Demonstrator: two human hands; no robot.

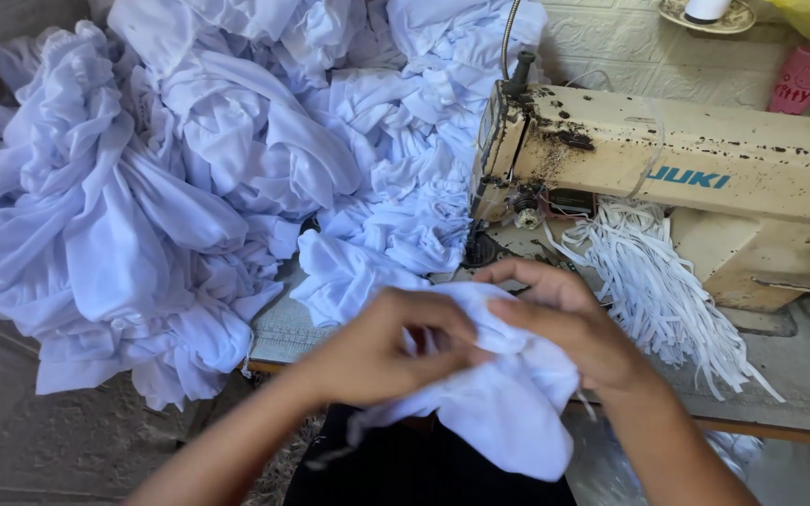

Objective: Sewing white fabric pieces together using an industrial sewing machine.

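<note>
A: White cloth (508, 394) is pinched shut-fisted by left hand (381, 351) & right hand (569, 328), just short of the sewing machine (667, 164).

B: Risk: folds bunched, edge could be caught by elastic strips (653, 290) beyond right hand.

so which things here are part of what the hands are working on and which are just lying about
In hand:
left hand
right hand
small white fabric piece
worn cream sewing machine
bundle of white elastic strips

Lying about:
big heap of white garments
pink plastic cup
white spool on a dish
</note>
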